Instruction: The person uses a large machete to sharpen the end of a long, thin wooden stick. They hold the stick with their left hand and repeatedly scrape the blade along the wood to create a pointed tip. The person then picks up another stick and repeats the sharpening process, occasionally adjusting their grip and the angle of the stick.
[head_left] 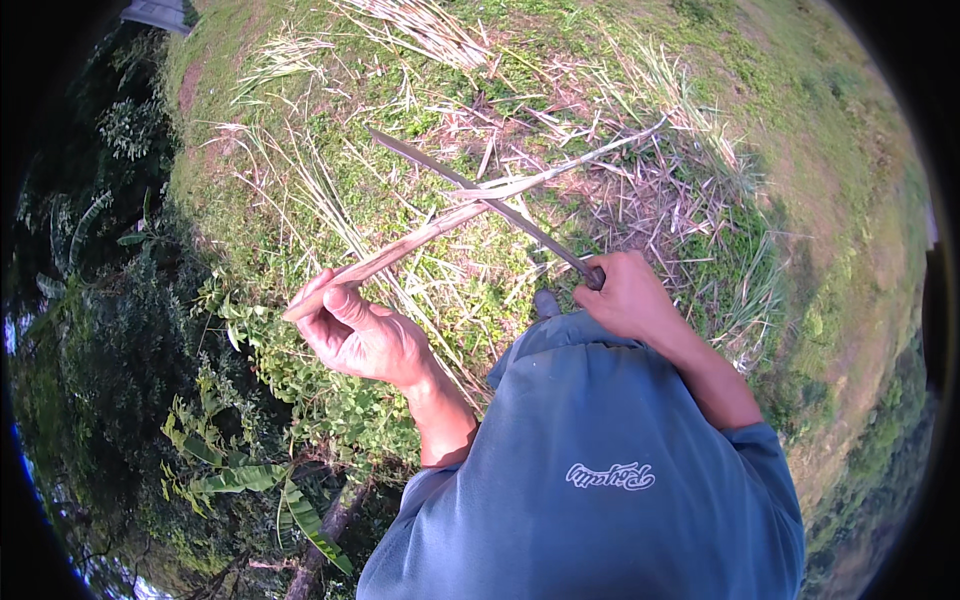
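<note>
My left hand [365, 335] grips the near end of a long, pale brown dry stalk [420, 238], its thumb on top and fingers beneath. The stalk slants up to the right and narrows toward its far tip. In my right hand [632, 297] is the dark handle of a machete [540, 236], closed in the fist. Its long blade points up and to the left, crossing the stalk near the middle. Where they cross, a pale strip of the stalk lies over the blade. Whether the edge is cutting into the stalk I cannot tell.
Cut stalk pieces [640, 210] litter the grass ahead and to the right. A bundle of dry stalks [425, 30] lies farther off, and long thin stems [335, 215] lie at left. Dense bushes and a banana-like plant [240, 478] border my left side. My shoe [546, 303] shows below.
</note>
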